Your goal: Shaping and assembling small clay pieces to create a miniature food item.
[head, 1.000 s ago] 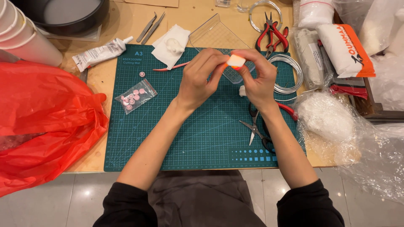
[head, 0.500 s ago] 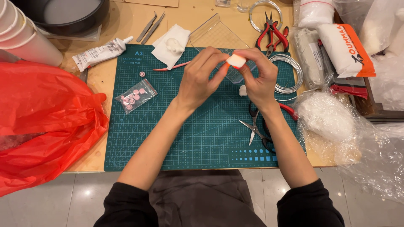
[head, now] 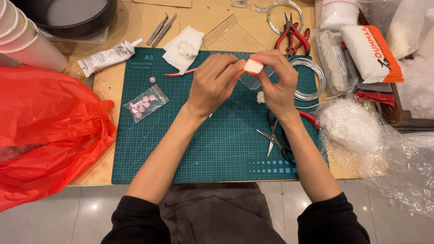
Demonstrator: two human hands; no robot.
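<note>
1. White-and-orange lump of soft clay sits pinched between both hands above the far edge of the dark green cutting mat, much where it was a second ago
2. Left hand curls its fingertips against the lump's left side; it has barely shifted
3. Right hand nips the lump from the right with thumb and forefinger, remaining fingers folded, same as before
4. Small steel scissors lie on the mat just beside the right wrist, unmoved
5. Clear packet of pink beads rests well to the left, near the red plastic bag
</note>
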